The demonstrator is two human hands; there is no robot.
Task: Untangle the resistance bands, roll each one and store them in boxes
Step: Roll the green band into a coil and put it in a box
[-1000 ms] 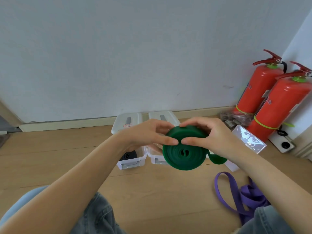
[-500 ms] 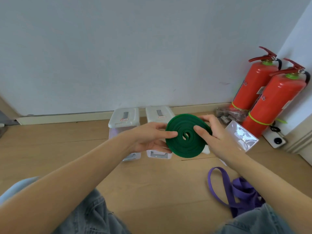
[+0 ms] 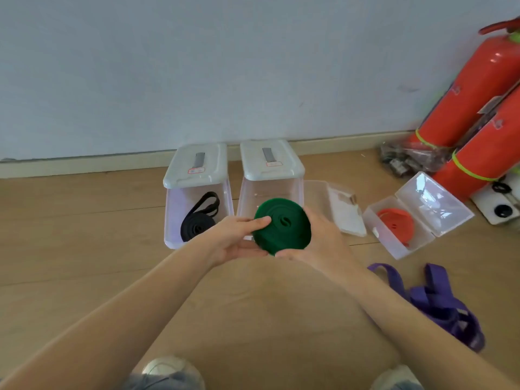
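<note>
Green band point(image 3: 282, 226), rolled into flat coil, held between both hands above wooden floor point(image 3: 84, 263). Left hand point(image 3: 233, 240) grips coil's left edge, thumb on top face, fingers beneath. Right hand point(image 3: 320, 237) cups coil's right side and underside, fingers curled round it. Just beyond hands: clear box point(image 3: 271, 181), lid raised. Left of it, second box point(image 3: 197, 198) holding black band point(image 3: 198, 220). Right of right hand: open box point(image 3: 405, 223) with orange band point(image 3: 395, 223). Purple band point(image 3: 439, 302) loose on floor beside right forearm.
</note>
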